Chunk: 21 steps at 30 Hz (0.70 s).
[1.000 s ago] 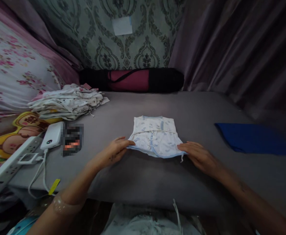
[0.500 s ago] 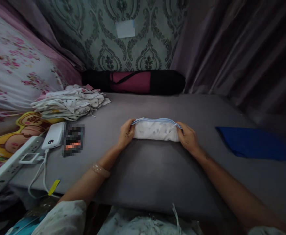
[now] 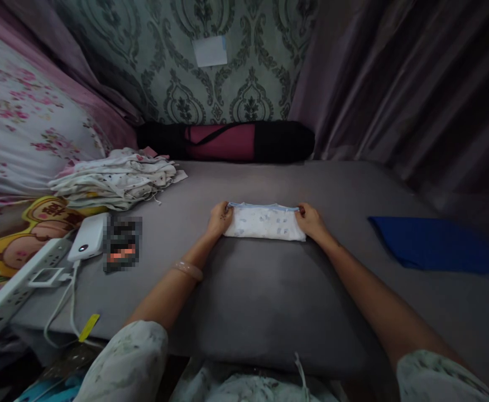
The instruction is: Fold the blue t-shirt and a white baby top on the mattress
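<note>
A white cloth with a faint blue-grey print and a light blue edge lies folded into a long, narrow rectangle on the grey-covered surface. At its left end my left hand is closed, pinching the blue-edged far corner. The opposite far corner is pinched by my right hand. Between the two hands the blue edge runs nearly straight along the far side. The near side of the cloth rests flat. Whether it is a garment or a plain cloth I cannot tell.
A pile of printed clothes sits at the back left. Nearer are a white power bank, a pixelated object and a white power strip. Blue folded fabric lies right. A black-and-maroon long bag lines the wall.
The blue edge, bowed and lifted before, is now lower and straighter, and more of the cloth's printed face shows. Both hands still hold its ends. The view has shifted slightly.
</note>
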{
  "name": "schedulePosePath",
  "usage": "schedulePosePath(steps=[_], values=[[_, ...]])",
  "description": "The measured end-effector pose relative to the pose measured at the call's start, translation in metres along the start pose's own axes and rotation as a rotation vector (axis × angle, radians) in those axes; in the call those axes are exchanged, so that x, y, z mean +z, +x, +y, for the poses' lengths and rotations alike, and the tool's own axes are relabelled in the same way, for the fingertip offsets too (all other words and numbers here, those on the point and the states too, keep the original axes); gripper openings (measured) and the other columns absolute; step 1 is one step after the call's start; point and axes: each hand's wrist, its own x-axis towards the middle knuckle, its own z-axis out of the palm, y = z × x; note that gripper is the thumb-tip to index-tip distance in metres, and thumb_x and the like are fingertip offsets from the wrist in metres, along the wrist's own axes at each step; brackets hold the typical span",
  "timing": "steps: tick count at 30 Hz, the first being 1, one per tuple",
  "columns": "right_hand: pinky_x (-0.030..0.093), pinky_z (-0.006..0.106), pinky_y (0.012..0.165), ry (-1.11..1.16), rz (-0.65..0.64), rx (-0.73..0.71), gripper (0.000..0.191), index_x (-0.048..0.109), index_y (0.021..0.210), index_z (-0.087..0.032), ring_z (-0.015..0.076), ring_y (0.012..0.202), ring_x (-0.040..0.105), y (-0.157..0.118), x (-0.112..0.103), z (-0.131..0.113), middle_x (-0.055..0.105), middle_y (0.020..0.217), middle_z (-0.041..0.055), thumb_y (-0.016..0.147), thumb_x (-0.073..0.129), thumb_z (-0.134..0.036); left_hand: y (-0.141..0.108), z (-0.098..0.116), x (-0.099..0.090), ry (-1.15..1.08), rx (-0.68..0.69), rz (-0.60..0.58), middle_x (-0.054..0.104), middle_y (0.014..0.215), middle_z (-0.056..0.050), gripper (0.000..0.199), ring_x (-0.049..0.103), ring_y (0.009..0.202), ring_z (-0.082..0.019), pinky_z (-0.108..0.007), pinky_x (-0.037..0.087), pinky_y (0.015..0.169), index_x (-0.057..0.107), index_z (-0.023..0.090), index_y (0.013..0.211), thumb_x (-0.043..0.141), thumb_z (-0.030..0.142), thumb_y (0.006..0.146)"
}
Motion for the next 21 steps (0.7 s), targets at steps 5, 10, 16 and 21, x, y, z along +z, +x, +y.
schedulePosePath(steps=[5,10,16,21], values=[[0.048,0.033,0.078,-0.077,-0.026,0.059,0.033,0.063,0.112,-0.013,0.0247,0.091,0.065,-0.002,-0.003,-0.005,0.07,0.099,0.0141,0.087,0.044,-0.023,0.003,-0.003,0.004,0.022,-0.044,0.005,0.067,0.085,-0.01,0.027,0.06,0.08,-0.019,-0.028,0.043,0.071,0.065,0.014,0.091,0.044,0.03,0.09],[0.047,0.034,0.079,-0.158,-0.053,0.087,0.03,0.066,0.106,-0.016,0.0265,0.095,0.065,-0.001,-0.007,-0.015,0.07,0.101,0.0157,0.087,0.044,-0.023,0.007,-0.004,0.005,0.04,-0.088,0.026,0.068,0.09,-0.012,0.027,0.061,0.084,-0.021,-0.029,0.043,0.072,0.064,0.015,0.095,0.044,0.032,0.089],[0.048,0.034,0.075,-0.145,-0.045,0.122,0.031,0.069,0.101,-0.016,0.0277,0.092,0.066,0.004,-0.01,-0.018,0.071,0.098,0.0153,0.086,0.045,-0.025,0.012,-0.003,0.005,0.027,-0.146,0.036,0.068,0.089,-0.012,0.029,0.063,0.084,-0.023,-0.03,0.044,0.071,0.065,0.016,0.092,0.045,0.036,0.088],[0.049,0.034,0.074,-0.154,-0.023,0.116,0.032,0.07,0.102,-0.018,0.0262,0.091,0.067,0.004,-0.008,-0.016,0.071,0.096,0.0149,0.087,0.044,-0.028,0.013,0.001,0.004,0.035,-0.165,0.044,0.069,0.091,-0.012,0.029,0.063,0.086,-0.023,-0.03,0.045,0.072,0.065,0.017,0.091,0.046,0.038,0.088]])
